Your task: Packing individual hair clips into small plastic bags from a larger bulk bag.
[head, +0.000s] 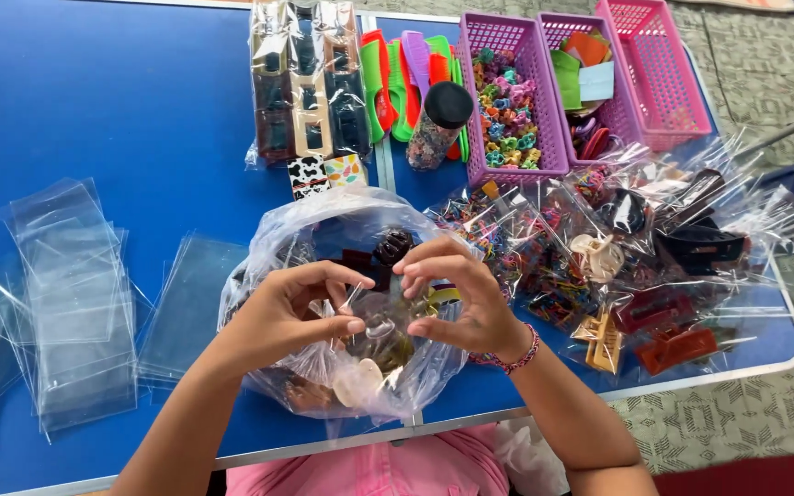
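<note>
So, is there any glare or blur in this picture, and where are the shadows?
Head view: bright, even light; white glare on the clear bag under the hands and on the cellophane packets at right. The left hand and right hand are sharp, with no motion blur. Shadows are soft, mostly beneath the empty sleeves on the blue table.

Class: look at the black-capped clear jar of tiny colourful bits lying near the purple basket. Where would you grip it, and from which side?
Grip the jar around its clear body, below the black cap, coming from above. It lies tilted on the blue table, with combs and the purple basket crowding both sides, so probably only the top is free.
</note>
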